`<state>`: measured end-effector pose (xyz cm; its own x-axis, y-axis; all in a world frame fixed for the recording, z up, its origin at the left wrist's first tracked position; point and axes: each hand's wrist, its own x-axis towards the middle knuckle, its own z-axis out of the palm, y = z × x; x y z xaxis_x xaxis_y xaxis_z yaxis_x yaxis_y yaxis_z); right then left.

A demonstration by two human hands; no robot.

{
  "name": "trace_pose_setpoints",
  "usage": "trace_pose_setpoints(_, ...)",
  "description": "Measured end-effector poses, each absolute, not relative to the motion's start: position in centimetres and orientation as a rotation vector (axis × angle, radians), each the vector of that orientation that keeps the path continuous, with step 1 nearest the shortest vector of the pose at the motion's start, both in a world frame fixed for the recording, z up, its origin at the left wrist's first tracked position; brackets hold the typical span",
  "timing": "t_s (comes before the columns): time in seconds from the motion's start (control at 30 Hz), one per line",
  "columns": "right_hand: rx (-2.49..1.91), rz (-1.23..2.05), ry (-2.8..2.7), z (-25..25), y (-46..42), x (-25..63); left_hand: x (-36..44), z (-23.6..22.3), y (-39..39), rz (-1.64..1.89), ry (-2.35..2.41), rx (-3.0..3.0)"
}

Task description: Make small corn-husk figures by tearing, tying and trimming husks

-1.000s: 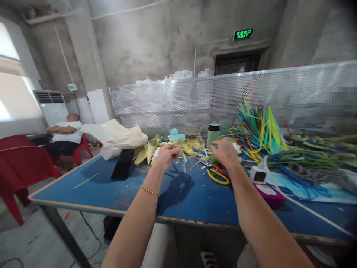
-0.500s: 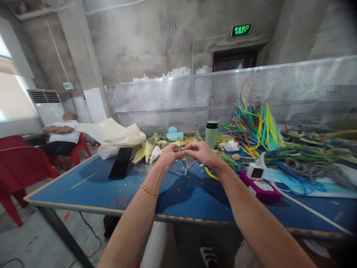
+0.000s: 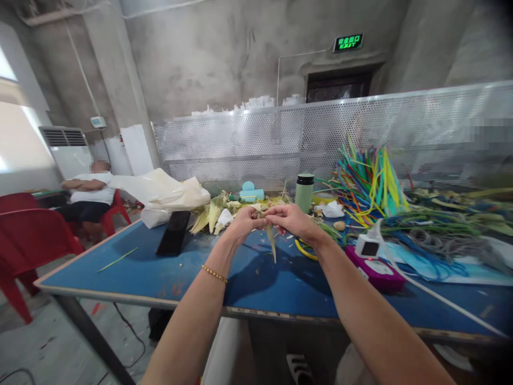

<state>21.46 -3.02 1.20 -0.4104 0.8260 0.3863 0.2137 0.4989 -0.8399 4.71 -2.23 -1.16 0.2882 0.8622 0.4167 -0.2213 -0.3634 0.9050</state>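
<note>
Above the middle of the blue table, my left hand (image 3: 244, 224) and my right hand (image 3: 292, 220) meet, thumbs and fingers pinched together. Between them is a dried corn husk strip (image 3: 272, 247), its pale pointed end hanging down toward the tabletop. Both hands are closed on it; the part inside the fingers is mostly hidden. Behind my left hand lies a heap of dried corn husks (image 3: 209, 216) with a crumpled white tissue (image 3: 224, 218). A green bottle with a black lid (image 3: 304, 193) stands just beyond my right hand.
A black phone (image 3: 173, 233) and a thin green strip (image 3: 117, 260) lie on the blue table (image 3: 148, 278). On the right are a purple power socket (image 3: 374, 270) with a white cable, grey-green cords (image 3: 433, 230) and colourful strips (image 3: 374, 182). A seated person (image 3: 91, 192) is at far left.
The hanging end of the corn husk strip now shows longer and wider below my fingers. Both hands stay in nearly the same place, still pinching.
</note>
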Motion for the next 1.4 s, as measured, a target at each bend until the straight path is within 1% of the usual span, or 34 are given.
trace_pose_setpoints(0.2,-0.844,0.983,-1.877,1.4,-3.3,21.4,4.5,-1.0,-2.4,1.263,0.608,1.572)
trace_pose_setpoints(0.77,-0.92,0.927,-1.847,1.0,-3.0,21.2,4.5,-1.5,-1.9,1.324,0.651,1.571)
trace_pose_setpoints(1.07,-0.985,0.743,-1.895,0.9,-3.3,20.3,4.7,-1.9,-1.3,1.374,0.618,1.467)
trace_pose_setpoints(1.27,-0.985,0.453,-1.963,0.3,-2.4,20.5,4.7,-1.6,-1.8,1.254,0.501,1.353)
trace_pose_setpoints(1.33,-0.987,0.404,-1.937,0.4,-2.1,20.9,4.6,-1.5,-1.9,1.259,0.496,1.336)
trace_pose_setpoints(1.4,-1.061,0.27,-1.873,0.7,-1.9,21.6,4.5,-1.4,-1.8,1.282,0.489,1.316)
